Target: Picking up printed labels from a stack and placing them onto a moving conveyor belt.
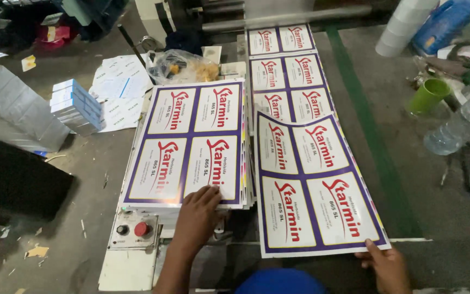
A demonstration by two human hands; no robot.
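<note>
Taking the stack of printed sheets (189, 144) as the landmark: far to its left lies a grey wrapped bundle (12, 111), and nearer, still left of the stack, a small pile of blue-and-white cartons (74, 106) on the grey worktop (91, 179). Behind the stack's far edge sits a crumpled clear plastic bag (183, 66) with something yellow inside. Just below the stack's near left corner is a control box (133, 231) with a black knob and a red button.

The stack itself is a thick, squared pile; its top sheet shows four white label panels with red lettering inside purple borders. The left hand (199, 215) rests flat on the stack's near edge, fingers spread and pressing down on the top sheet, gripping nothing.

Directly right of the stack, a single loose sheet (314, 182) of the same print lies slightly bowed, overlapping further sheets (286, 71) that trail back toward a machine roller (286, 19). The right hand (387, 267) pinches this loose sheet at its near right corner; the fingers under the paper are hidden, so how tightly it holds seems uncertain.

Well right of the stack, past a green floor stripe (371, 141), stand a green cup (428, 95) and a clear plastic bottle (461, 122) lying on its side.
</note>
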